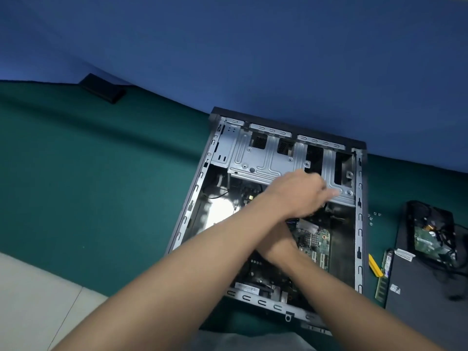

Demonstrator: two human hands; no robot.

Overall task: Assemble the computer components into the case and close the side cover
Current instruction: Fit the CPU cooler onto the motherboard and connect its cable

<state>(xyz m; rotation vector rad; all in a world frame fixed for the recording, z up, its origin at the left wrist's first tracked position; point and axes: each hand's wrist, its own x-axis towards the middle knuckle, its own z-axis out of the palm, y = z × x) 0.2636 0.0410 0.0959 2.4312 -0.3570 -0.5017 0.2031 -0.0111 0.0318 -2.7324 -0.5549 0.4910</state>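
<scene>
The open computer case lies flat on the green table, with the motherboard inside and the metal drive cage at its far end. My left hand reaches across into the case at the near edge of the drive cage. Its fingers bend downward and are blurred, and whatever they touch is hidden. My right hand is over the motherboard, crossed under my left forearm, which hides its fingers.
To the right of the case lie the black side cover, a drive with a green circuit board and cables, a RAM stick, a yellow pry tool and small screws. A black box sits far left.
</scene>
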